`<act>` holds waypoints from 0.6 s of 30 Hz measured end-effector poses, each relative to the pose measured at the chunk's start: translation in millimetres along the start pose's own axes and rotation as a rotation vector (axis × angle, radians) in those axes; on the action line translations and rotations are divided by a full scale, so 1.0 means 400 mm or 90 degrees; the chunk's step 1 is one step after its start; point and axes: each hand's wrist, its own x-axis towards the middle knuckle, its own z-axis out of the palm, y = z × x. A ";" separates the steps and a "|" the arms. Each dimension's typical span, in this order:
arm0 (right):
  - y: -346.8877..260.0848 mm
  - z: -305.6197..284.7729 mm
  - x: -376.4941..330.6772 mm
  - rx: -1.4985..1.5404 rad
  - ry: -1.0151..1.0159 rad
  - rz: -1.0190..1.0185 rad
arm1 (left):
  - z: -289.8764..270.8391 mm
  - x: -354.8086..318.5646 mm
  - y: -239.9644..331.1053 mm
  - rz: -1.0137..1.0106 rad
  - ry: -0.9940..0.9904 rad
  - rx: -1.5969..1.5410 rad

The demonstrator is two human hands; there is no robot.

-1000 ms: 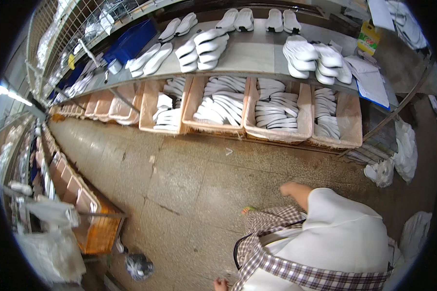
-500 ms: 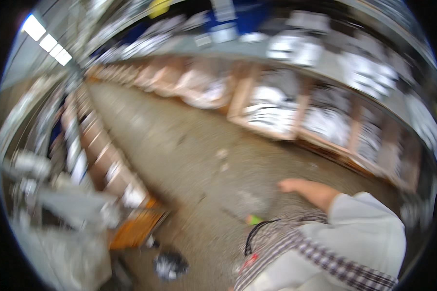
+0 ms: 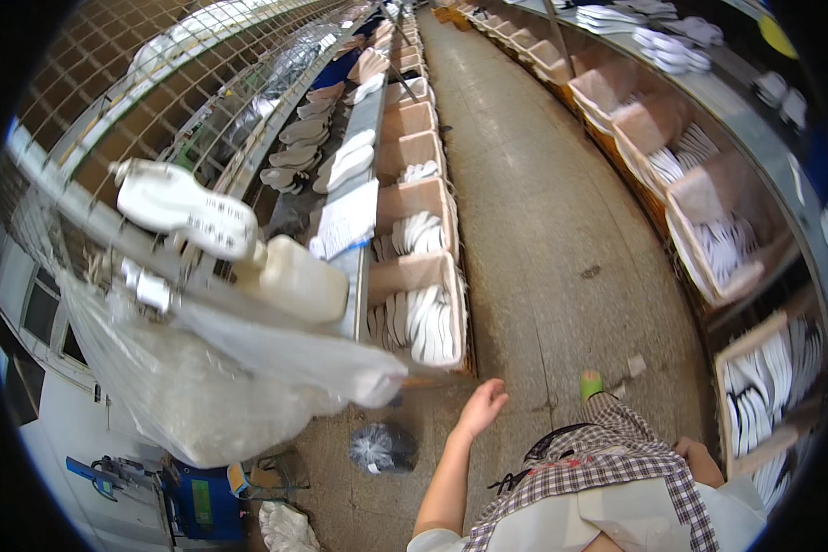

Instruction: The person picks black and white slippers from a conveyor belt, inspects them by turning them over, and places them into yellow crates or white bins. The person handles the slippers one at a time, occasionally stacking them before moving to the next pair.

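Right hand [image 3: 695, 451] half hidden (behind checked apron [image 3: 607, 460])

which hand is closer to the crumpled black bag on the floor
Left. The left hand hangs open just right of and slightly above the black bag, not touching it. The right hand is far over on the other side of the checked apron.

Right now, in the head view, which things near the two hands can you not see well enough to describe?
- Right hand: mostly hidden behind the checked apron; whether it holds anything is not visible.
- Left hand: seen from the back, fingers loose; its palm side is hidden.
- Dark bag on the floor: contents too small and dark to make out.
- Clear plastic sheet: it veils whatever hangs behind it.
- Wooden bin, right edge: cut off by the fisheye rim.
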 end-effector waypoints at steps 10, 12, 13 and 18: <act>-0.895 -0.991 0.186 -0.033 0.318 -0.285 | -0.459 0.608 0.197 0.144 0.291 0.114; -1.057 -1.105 0.241 0.025 0.365 -0.401 | -0.551 0.720 0.183 0.119 0.407 0.191; -1.129 -1.138 0.267 0.101 0.353 -0.416 | -0.598 0.778 0.173 0.115 0.452 0.215; -1.375 -1.271 0.362 0.036 0.239 -0.385 | -0.825 1.015 0.113 0.007 0.496 0.349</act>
